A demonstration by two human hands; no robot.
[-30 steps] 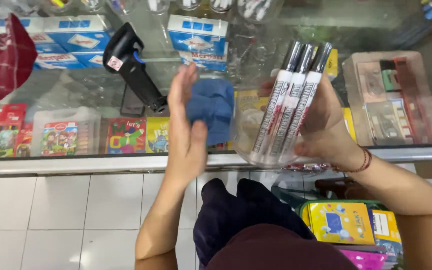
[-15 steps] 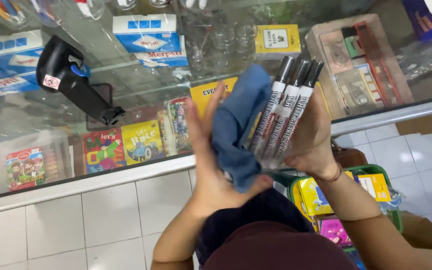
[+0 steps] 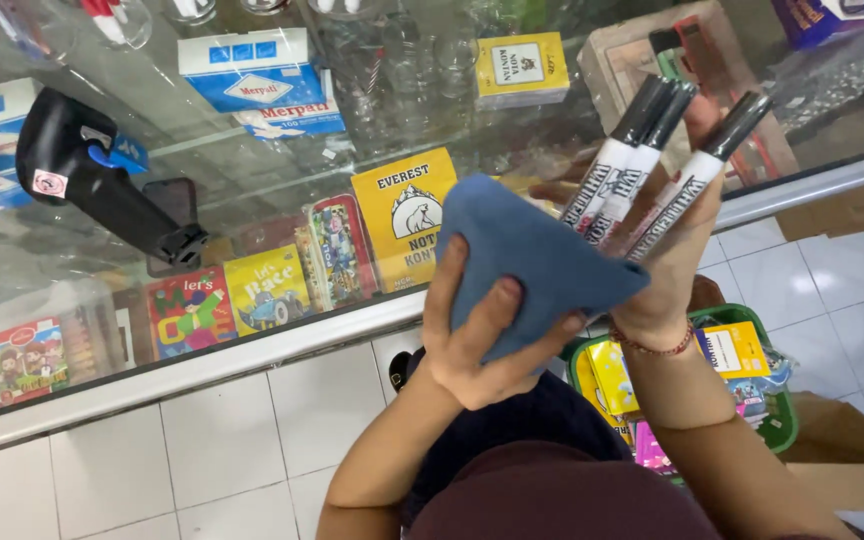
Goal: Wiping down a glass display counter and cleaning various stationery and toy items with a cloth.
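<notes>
My left hand (image 3: 472, 335) grips a folded blue cloth (image 3: 527, 260) and presses it against the lower ends of three white markers with black caps (image 3: 642, 175). My right hand (image 3: 667, 270) holds those markers upright in a fan, caps pointing up; a thin red bracelet circles its wrist. Both hands are raised in front of a glass display counter (image 3: 252, 350). The markers' lower ends are hidden behind the cloth.
A black barcode scanner (image 3: 102, 185) rests on the counter top at left. Under the glass lie blue and white boxes (image 3: 252, 75), yellow booklets (image 3: 404, 215) and colourful card packs (image 3: 242, 295). A green basket (image 3: 767, 425) of packets stands on the white tiled floor at right.
The left hand took the blue cloth off the counter and brought it against the markers. The view has shifted, so the counter and scanner sit further left.
</notes>
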